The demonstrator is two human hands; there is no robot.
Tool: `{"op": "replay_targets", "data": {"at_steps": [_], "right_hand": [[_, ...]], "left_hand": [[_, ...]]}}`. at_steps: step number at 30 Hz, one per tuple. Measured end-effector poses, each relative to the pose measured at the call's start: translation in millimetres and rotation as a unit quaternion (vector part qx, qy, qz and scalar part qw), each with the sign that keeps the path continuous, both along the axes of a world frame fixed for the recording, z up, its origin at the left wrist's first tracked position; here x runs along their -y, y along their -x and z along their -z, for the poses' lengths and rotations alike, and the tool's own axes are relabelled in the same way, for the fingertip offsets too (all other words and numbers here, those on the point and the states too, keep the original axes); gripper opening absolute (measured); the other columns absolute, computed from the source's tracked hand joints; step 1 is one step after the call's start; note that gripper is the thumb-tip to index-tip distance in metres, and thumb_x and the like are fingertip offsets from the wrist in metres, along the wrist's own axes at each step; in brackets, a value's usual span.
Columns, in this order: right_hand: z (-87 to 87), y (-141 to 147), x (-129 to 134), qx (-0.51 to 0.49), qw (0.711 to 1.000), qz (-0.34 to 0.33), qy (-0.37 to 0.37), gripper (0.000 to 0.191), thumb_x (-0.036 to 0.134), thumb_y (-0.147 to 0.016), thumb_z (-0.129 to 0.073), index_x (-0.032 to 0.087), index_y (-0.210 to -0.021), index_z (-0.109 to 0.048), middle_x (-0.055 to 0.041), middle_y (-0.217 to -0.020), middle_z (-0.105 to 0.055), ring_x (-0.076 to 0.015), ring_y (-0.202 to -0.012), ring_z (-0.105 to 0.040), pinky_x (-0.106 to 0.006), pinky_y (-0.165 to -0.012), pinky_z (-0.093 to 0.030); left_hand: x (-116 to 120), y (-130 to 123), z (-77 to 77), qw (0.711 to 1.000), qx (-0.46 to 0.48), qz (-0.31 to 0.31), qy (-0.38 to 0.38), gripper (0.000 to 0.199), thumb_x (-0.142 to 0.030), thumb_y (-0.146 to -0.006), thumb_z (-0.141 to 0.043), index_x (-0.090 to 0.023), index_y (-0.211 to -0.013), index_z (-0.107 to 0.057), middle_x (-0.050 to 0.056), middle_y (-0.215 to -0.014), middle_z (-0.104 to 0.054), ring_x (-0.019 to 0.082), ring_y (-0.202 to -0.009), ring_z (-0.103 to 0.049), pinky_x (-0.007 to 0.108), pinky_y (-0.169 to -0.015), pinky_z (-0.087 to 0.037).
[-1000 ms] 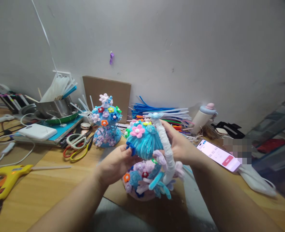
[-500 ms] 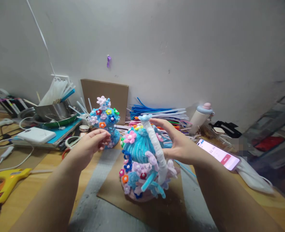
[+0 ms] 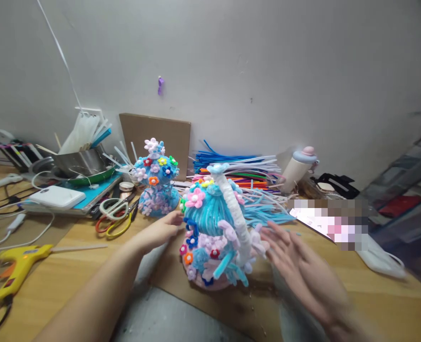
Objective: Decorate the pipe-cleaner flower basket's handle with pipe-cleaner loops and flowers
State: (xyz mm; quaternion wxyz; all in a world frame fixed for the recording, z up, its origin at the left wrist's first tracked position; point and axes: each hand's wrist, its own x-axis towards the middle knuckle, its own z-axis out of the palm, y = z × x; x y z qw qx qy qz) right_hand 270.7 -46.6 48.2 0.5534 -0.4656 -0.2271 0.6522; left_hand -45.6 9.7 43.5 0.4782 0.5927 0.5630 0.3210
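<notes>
A blue pipe-cleaner piece (image 3: 210, 218) covered with small colourful flowers, with a white wrapped stem along its right side, stands on a brown board (image 3: 185, 297). My left hand (image 3: 162, 232) is at its left side, with the fingertips partly hidden behind it; whether they touch it cannot be made out. To the right, my right hand (image 3: 296, 263) is open, fingers spread towards the piece, with nothing in it. A smaller flowered blue piece (image 3: 155, 178) stands behind, on the left.
Scissors (image 3: 116, 216), a yellow glue gun (image 3: 21, 266) and a white power bank (image 3: 55, 195) lie on the left. Behind are bundled pipe cleaners (image 3: 239, 166) and a cardboard panel (image 3: 157, 140). A bottle (image 3: 298, 168) and a phone (image 3: 315, 225) are on the right.
My right hand has come away from the upper part of the piece and moved down to the right. My left hand has moved right, to the side of the piece, uncovering the scissors.
</notes>
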Motion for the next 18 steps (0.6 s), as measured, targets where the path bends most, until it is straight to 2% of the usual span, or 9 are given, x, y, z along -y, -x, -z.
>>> {"op": "replay_targets", "data": {"at_steps": [1, 3, 5, 7, 8, 11, 15, 18], "right_hand": [[13.0, -2, 13, -0.03, 0.998, 0.003, 0.046, 0.036, 0.04, -0.091, -0.046, 0.026, -0.121, -0.059, -0.0022, -0.135, -0.058, -0.0176, -0.131, -0.048, -0.038, -0.116, -0.032], [41.9, -7, 37, -0.084, 0.992, -0.027, 0.091, 0.035, 0.043, -0.086, -0.051, 0.027, -0.113, -0.065, -0.003, -0.133, -0.06, -0.0204, -0.132, -0.047, -0.039, -0.115, -0.034], [69.4, -8, 54, -0.117, 0.983, -0.086, 0.116, 0.037, 0.052, -0.077, -0.06, 0.025, -0.098, -0.072, -0.0062, -0.129, -0.063, -0.0258, -0.13, -0.049, -0.041, -0.114, -0.035], [88.9, -4, 65, -0.146, 0.974, -0.127, 0.118, 0.042, 0.058, -0.071, -0.065, 0.026, -0.097, -0.074, -0.0063, -0.13, -0.062, -0.0264, -0.131, -0.047, -0.041, -0.116, -0.03], [94.3, 1, 67, -0.16, 0.972, -0.127, 0.113, 0.046, 0.064, -0.07, -0.064, 0.028, -0.098, -0.074, -0.006, -0.129, -0.063, -0.0268, -0.131, -0.048, -0.043, -0.116, -0.029], [95.7, 18, 68, -0.19, 0.968, -0.126, 0.108, 0.058, 0.074, -0.069, -0.057, 0.032, -0.105, -0.072, -0.0057, -0.13, -0.062, -0.0277, -0.128, -0.051, -0.047, -0.114, -0.029], [84.1, 38, 67, -0.222, 0.967, -0.084, 0.095, 0.05, 0.07, -0.078, -0.051, 0.033, -0.104, -0.071, -0.0023, -0.131, -0.062, -0.0222, -0.129, -0.051, -0.043, -0.115, -0.026], [76.4, 46, 68, -0.229, 0.968, -0.072, 0.077, 0.051, 0.067, -0.085, -0.042, 0.032, -0.111, -0.068, -0.0024, -0.135, -0.059, -0.0199, -0.131, -0.048, -0.042, -0.116, -0.024]], "left_hand": [[-2, -5, 5.6, 1.0, 0.021, 0.0, 0.017, 0.04, -0.01, -0.056, -0.054, -0.018, -0.094, -0.065, 0.006, -0.098, -0.07, 0.027, -0.104, -0.06, 0.04, -0.095, -0.044], [-4, -14, 13.1, 0.999, 0.039, 0.0, 0.031, 0.034, -0.007, -0.052, -0.05, -0.019, -0.082, -0.064, 0.004, -0.081, -0.07, 0.025, -0.091, -0.062, 0.038, -0.086, -0.047], [-3, -21, 16.4, 0.998, 0.04, 0.001, 0.041, 0.028, -0.006, -0.05, -0.048, -0.019, -0.072, -0.061, 0.002, -0.067, -0.065, 0.022, -0.074, -0.061, 0.035, -0.073, -0.048], [-1, -26, 17.3, 0.998, 0.04, 0.006, 0.057, 0.023, -0.006, -0.05, -0.048, -0.019, -0.065, -0.058, 0.0, -0.057, -0.059, 0.019, -0.06, -0.056, 0.032, -0.061, -0.046], [1, -28, 17.2, 0.997, 0.039, 0.007, 0.062, 0.02, -0.007, -0.05, -0.048, -0.019, -0.063, -0.057, -0.001, -0.055, -0.057, 0.018, -0.057, -0.054, 0.031, -0.058, -0.044], [5, -32, 15.4, 0.998, 0.037, 0.003, 0.057, 0.014, -0.008, -0.052, -0.05, -0.019, -0.059, -0.054, -0.003, -0.052, -0.053, 0.017, -0.058, -0.053, 0.029, -0.058, -0.043], [10, -35, 11.7, 0.999, 0.033, -0.002, 0.043, 0.013, -0.008, -0.051, -0.051, -0.02, -0.056, -0.05, -0.004, -0.05, -0.051, 0.017, -0.058, -0.051, 0.028, -0.06, -0.042], [13, -37, 11.5, 0.999, 0.03, -0.001, 0.041, 0.017, -0.007, -0.05, -0.05, -0.02, -0.06, -0.054, -0.003, -0.051, -0.052, 0.019, -0.06, -0.054, 0.029, -0.062, -0.043]]}}
